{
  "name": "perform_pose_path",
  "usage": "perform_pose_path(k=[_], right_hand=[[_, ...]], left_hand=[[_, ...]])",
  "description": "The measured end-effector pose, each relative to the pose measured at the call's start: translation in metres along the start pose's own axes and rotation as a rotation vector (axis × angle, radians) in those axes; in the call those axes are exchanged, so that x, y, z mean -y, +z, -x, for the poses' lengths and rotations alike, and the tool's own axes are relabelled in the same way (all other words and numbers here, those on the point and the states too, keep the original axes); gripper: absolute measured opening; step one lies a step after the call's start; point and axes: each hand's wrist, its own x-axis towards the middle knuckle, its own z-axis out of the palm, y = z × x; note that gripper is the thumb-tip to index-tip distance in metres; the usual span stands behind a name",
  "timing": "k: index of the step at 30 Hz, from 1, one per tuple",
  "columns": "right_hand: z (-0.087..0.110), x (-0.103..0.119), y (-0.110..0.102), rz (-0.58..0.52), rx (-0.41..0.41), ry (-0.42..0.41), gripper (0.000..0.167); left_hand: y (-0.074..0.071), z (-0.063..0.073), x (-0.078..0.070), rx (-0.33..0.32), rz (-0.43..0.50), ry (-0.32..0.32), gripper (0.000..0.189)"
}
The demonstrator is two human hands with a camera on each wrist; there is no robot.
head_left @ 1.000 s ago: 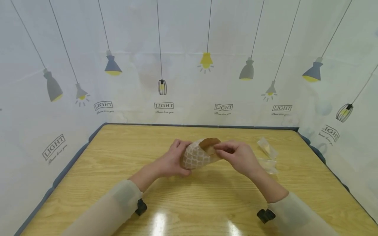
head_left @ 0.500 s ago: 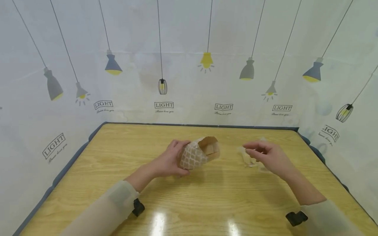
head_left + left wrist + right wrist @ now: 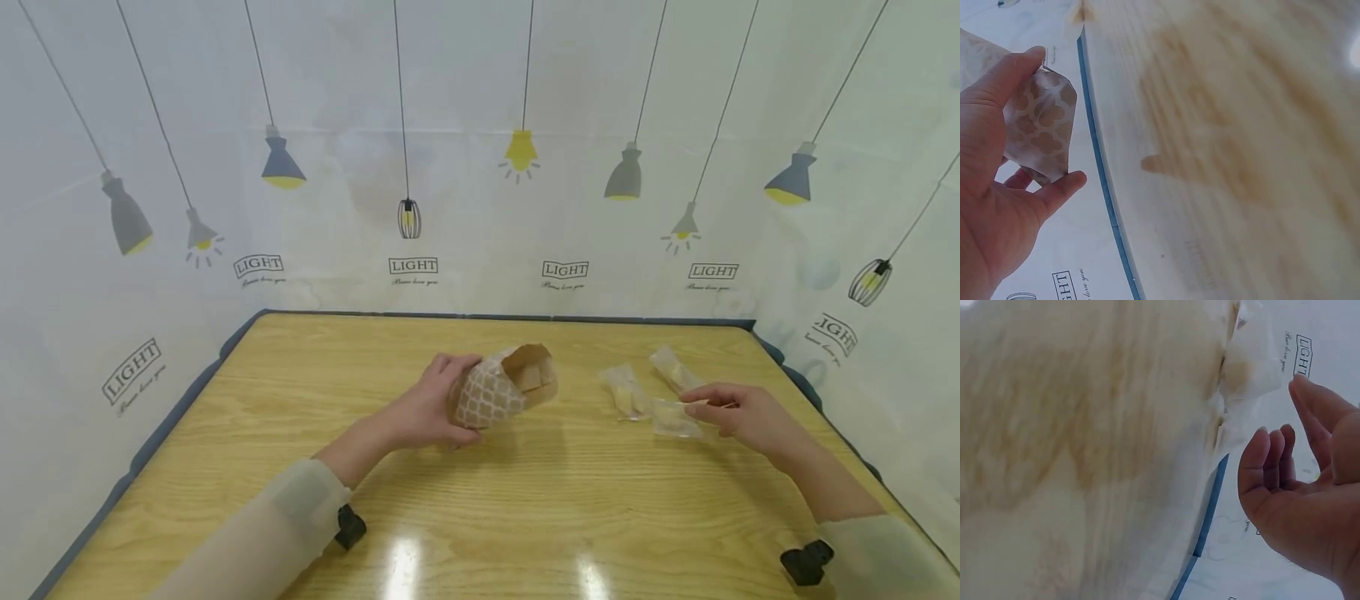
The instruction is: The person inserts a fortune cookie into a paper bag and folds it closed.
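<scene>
My left hand (image 3: 435,408) grips a brown paper bag (image 3: 491,396) with a white lattice pattern, tilted so its mouth faces right. In the left wrist view, the thumb and fingers clasp the bag's end (image 3: 1041,122). Brown folded paper shows inside the mouth. My right hand (image 3: 750,421) hovers at the right, its fingertips by a small clear packet (image 3: 671,419); in the right wrist view the fingers (image 3: 1257,459) are loosely bent with nothing between them. A second clear packet (image 3: 627,393) with pale yellowish contents lies left of it, and a third (image 3: 673,368) lies behind.
The wooden table (image 3: 480,500) reaches back to a dark blue edge strip (image 3: 510,317). Behind it hangs a pale wall sheet (image 3: 465,167) printed with lamps. Black wrist cameras (image 3: 349,527) sit at both cuffs.
My right hand has moved from the bag's mouth out to the right. A third clear packet now lies on the table, left of the other two. The left hand still holds the bag, barely shifted.
</scene>
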Motion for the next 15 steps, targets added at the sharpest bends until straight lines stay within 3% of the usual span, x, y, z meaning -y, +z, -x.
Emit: perform_pose_path(k=[8,15], right_hand=[[-0.006,-0.002,0.006,-0.056,0.073,0.087,0.058],[-0.008,0.000,0.012,-0.077,0.109,0.081,0.051]], left_hand=[[0.001,0.000,-0.001,0.024,0.000,-0.015,0.112],[0.003,0.000,0.001,0.036,-0.010,-0.012,0.111]])
